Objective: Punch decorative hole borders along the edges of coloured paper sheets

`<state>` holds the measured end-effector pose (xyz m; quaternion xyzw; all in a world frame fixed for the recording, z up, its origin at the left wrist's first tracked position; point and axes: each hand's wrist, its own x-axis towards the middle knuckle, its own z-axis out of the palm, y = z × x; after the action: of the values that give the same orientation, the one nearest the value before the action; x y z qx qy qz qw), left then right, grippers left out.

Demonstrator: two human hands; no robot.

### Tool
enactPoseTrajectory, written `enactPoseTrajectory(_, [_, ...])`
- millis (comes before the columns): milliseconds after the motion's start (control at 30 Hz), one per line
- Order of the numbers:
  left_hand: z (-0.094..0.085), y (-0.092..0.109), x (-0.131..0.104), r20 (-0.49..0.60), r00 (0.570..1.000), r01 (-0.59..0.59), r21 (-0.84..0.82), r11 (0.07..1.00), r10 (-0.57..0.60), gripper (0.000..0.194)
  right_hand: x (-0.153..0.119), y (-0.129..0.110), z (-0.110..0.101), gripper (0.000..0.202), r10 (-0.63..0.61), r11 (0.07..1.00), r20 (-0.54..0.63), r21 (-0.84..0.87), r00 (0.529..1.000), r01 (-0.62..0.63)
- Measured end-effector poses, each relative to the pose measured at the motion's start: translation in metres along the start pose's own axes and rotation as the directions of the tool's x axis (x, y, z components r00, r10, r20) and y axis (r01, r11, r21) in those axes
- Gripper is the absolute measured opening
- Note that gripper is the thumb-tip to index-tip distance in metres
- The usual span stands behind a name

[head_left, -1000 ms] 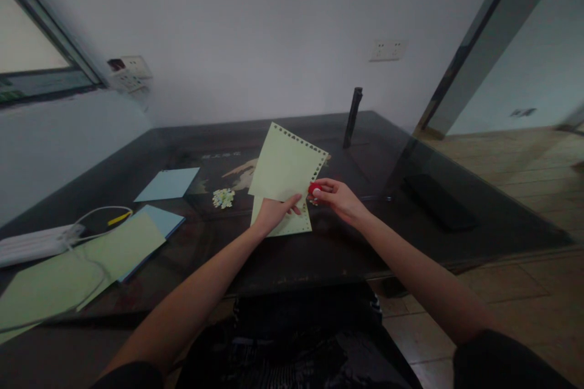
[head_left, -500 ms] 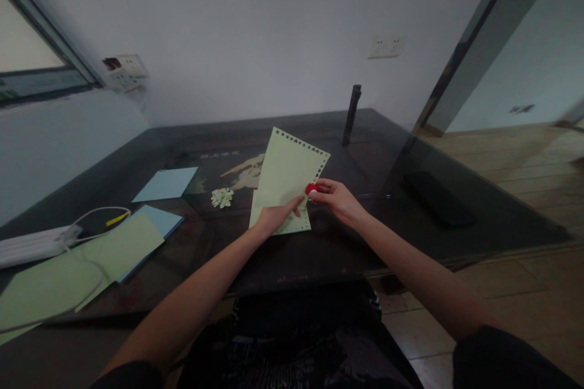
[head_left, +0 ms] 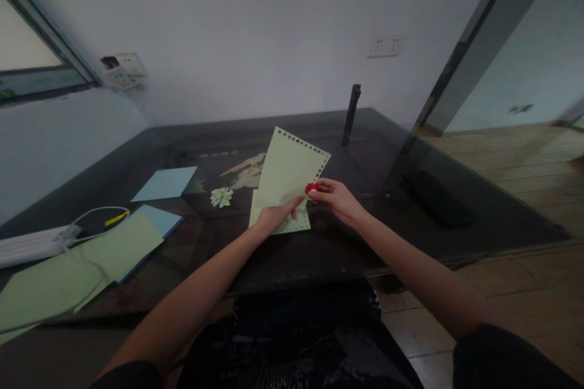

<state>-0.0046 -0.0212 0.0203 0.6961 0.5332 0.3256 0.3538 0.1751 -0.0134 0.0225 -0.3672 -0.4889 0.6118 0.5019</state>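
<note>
A pale green sheet of paper (head_left: 287, 164) with small shapes punched along its top and right edges is raised at a tilt over the table. My left hand (head_left: 278, 216) pinches it near its lower part, thumb on top. At the sheet's right edge, my right hand (head_left: 335, 197) is closed around a small red and white craft punch (head_left: 312, 188). A second pale green sheet (head_left: 296, 225), also with punched holes, lies beneath on the table. To the left sits a small heap of pale paper cut-outs (head_left: 221, 197).
The dark table (head_left: 292, 267) also bears a light blue sheet (head_left: 166, 183), more green sheets (head_left: 55, 279) with a cable across them, and a white power strip (head_left: 36, 246). A black upright object (head_left: 351, 115) stands at the back; a flat black case (head_left: 435, 197) lies right.
Almost nothing differs. Both hands keep their hold on the sheet and the punch, with only a very slight shift of the left fingers and the view.
</note>
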Motion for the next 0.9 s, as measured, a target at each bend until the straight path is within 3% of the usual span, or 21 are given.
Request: enactPoseTrajectory(900, [0.0002,0.0007,-0.0004,0.020,0.999,0.047,0.073,0.996,-0.048,0.054,0.0008,-0.0012,0.0006,0.029,-0.005,1.000,-0.028,0.007,1.000,0.005])
